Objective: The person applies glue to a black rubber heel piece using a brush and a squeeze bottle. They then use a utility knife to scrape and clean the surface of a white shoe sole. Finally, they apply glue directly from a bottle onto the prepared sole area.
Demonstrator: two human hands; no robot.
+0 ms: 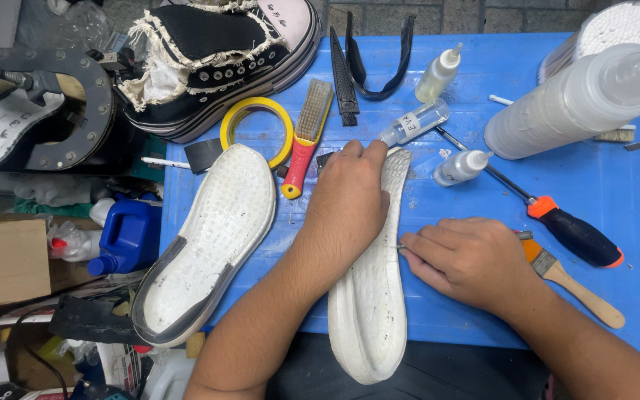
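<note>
Lying left of the fingers on the blue desk (483, 81), a white shoe sole (209, 244) rests apart. The left hand (346, 196) presses flat, fingers released, on a second white sole (370, 296). The right hand (468, 259) pinches a thin tool (400, 247) against that sole's edge; a paintbrush (572, 285) lies just right.

At frame centre, the left hand (350, 194) presses flat on a white shoe sole (370, 296) lying on the blue worktop (468, 304). The right hand (468, 261) pinches a thin tool at the sole's right edge. A second sole (212, 237) lies at left, a black-and-orange screwdriver (568, 230) at right.
</note>
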